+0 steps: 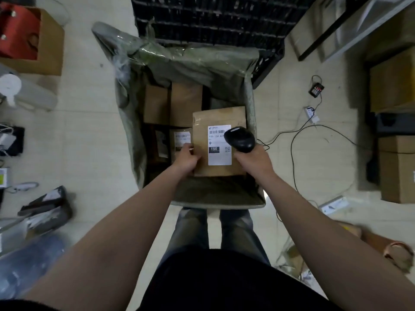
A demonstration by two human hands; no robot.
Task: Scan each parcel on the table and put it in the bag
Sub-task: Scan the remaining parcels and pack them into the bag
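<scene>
Over the open bag (pixel 251 122) the left hand (pixel 187 159) pinches a labelled parcel (pixel 219 144) at its nine o'clock edge while the right hand (pixel 254 161) grips the scanner (pixel 239 139) above the label (several parcels already lie inside), so this one seems nearly finished.

Likely parcel depot: cartons (pixel 391 86), labelled parcels (pixel 219 142).

scanner (pixel 239 139) covering label (pixel 219 144) corner, small label print unreadable, lower parcels (pixel 179 140) partly hidden
</scene>
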